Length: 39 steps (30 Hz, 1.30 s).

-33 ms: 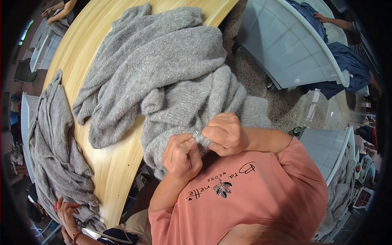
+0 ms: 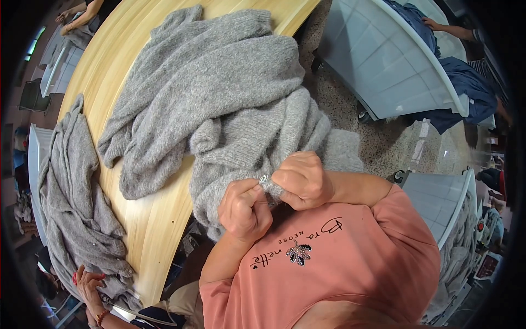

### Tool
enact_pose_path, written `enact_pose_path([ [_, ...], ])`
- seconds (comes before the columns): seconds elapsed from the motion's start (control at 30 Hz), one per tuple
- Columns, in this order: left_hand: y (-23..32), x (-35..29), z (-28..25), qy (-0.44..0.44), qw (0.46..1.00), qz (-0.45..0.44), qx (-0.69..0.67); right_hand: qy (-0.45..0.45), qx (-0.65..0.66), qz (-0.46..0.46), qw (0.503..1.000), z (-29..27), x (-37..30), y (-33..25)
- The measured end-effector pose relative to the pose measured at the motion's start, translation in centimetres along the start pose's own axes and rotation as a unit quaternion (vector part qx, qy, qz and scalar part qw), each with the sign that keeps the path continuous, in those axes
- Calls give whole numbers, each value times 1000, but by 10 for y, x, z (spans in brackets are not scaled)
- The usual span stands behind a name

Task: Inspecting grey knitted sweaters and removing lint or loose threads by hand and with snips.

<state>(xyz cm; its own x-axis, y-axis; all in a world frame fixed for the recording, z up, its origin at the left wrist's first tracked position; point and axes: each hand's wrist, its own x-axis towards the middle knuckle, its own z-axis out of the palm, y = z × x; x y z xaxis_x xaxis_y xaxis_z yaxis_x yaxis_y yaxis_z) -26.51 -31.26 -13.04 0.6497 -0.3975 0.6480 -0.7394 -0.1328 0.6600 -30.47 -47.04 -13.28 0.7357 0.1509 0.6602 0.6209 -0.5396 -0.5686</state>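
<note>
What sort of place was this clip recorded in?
Probably a garment workshop: grey knitted sweaters lie piled on a long pale wooden table, white bins of clothing stand alongside, and both hands pinch a small sparkly ornament on the knit.

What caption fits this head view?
Both hands, left hand and right hand, pinch a grey knit sweater around a small sparkly stud over a wooden table.

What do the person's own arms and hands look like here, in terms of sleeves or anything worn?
Both forearms are bare. The left hand and right hand wear no gloves, and no rings or wristbands show. The upper arms are covered by the short sleeves of a salmon-pink T-shirt, which has dark lettering and a small beaded leaf-shaped motif on the chest.
</note>
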Motion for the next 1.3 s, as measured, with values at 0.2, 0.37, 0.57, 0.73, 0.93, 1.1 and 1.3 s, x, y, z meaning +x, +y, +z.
enact_pose_path([
  [0.2, -6, 5, 8, 32, 997, 50, 38, 46, 15, 16, 999, 6, 1, 0],
  [0.37, -9, 10, 10, 45, 996, 51, 51, 71, 37, 42, 996, 14, 0, -2],
  [0.57, -8, 9, 9, 51, 996, 52, 43, 74, -23, -31, 997, 13, -1, 0],
  [0.73, -6, 4, 3, 18, 992, 115, 47, 78, -112, -66, 988, 7, -2, 9],
  [0.93, -2, 3, 1, -45, 994, 89, -41, 107, -74, -77, 989, 3, -5, 14],
  [1.1, 5, 10, 2, -28, 961, -189, -198, 93, -15, -66, 993, -4, -16, 17],
  [1.3, 10, 18, 3, -157, 974, -18, -162, 6, 89, -34, 995, -26, -16, 11],
])
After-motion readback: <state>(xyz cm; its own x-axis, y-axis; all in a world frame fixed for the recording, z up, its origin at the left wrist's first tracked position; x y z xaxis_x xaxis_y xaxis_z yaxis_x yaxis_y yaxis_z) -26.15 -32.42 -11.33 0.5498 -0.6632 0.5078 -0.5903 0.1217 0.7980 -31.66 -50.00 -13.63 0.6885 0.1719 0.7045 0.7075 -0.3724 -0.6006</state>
